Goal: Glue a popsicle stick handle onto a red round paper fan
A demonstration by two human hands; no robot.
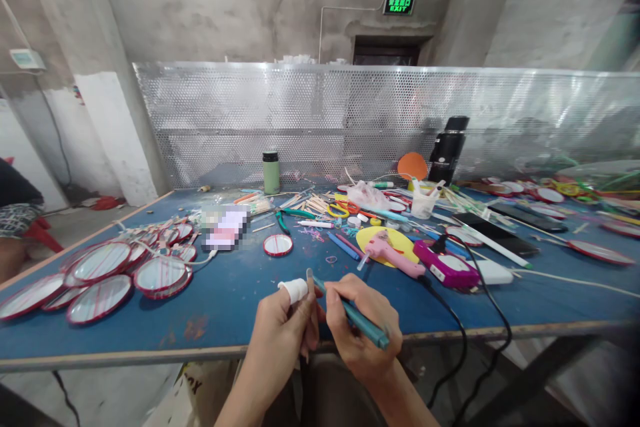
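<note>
My right hand (363,330) is closed around a teal stick-shaped tool (353,313), its tip pointing up toward my left hand. My left hand (287,323) is closed in a pinch beside that tip, with a white wrap (295,289) on one finger; it holds a thin pale piece I cannot make out. Both hands hover at the near edge of the blue table (235,300).
Several red-rimmed round mirrors (103,273) lie at the left. A pink glue gun (393,257) on a yellow disc, a pink box (447,271) with black cable, green bottle (271,172), black flask (449,149), sticks and pens clutter the middle. Another person's leg (15,227) shows far left.
</note>
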